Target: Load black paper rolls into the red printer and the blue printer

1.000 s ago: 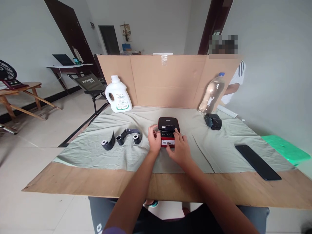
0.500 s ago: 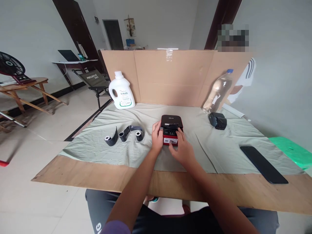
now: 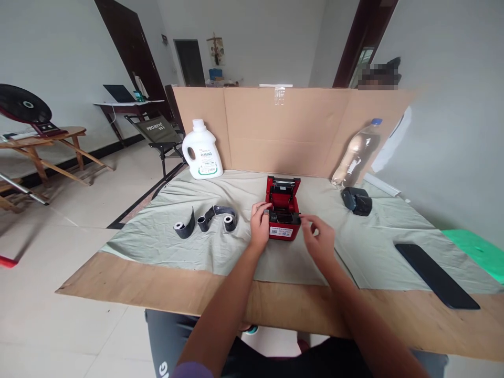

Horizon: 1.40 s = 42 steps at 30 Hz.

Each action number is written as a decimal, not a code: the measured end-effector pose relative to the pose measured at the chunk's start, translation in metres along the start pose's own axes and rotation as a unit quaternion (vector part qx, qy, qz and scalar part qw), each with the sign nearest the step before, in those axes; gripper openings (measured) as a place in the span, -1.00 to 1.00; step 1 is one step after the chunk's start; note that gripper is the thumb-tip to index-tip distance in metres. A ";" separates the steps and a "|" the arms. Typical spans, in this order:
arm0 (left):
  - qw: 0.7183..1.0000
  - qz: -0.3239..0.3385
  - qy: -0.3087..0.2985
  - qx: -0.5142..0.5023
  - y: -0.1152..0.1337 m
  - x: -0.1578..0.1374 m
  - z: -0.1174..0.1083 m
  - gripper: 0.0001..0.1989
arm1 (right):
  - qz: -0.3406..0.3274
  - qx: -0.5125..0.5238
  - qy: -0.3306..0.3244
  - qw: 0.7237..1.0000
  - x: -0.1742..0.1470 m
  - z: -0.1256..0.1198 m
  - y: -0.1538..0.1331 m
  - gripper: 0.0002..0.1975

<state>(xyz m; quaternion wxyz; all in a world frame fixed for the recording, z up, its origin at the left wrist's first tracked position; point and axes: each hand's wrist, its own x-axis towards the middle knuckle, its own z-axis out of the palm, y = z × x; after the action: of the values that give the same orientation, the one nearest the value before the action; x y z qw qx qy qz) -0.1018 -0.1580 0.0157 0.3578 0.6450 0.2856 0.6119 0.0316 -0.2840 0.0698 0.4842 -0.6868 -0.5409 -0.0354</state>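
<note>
The printer sits on the cloth, its lid raised at the back. The left hand holds the printer at its left side, fingers and thumb close against it. The right hand is at the printer's right front corner, thumb and forefinger drawn narrow; whether they pinch anything I cannot tell. Left of the printer lie three dark rolls; behind it and to the left stands a white jug. Behind and right leans a bottle, near a black device. A black slab lies right of the printer and nearer the person.
</note>
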 end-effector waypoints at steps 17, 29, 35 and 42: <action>1.000 -0.015 0.007 -0.009 0.001 0.002 0.002 -0.72 | -0.127 -0.279 -0.365 0.879 0.126 0.083 -0.017 -0.67; 0.999 -0.026 0.021 -0.033 0.003 0.003 0.003 -0.75 | -0.112 -0.243 -0.119 0.956 0.117 0.040 -0.039 -0.70; 0.999 -0.031 0.014 -0.033 0.005 0.003 0.003 -0.74 | -0.096 -0.295 -0.166 0.936 0.127 0.031 -0.035 -0.51; 0.999 -0.031 0.012 -0.039 0.004 0.004 0.002 -0.74 | -0.122 -0.261 -0.188 0.939 0.111 0.027 -0.033 -0.64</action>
<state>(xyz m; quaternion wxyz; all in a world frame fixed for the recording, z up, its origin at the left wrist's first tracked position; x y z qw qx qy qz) -0.0995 -0.1574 0.0210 0.3979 0.6142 0.2853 0.6189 0.0388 -0.1878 0.1398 0.1695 -0.7119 -0.6734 -0.1046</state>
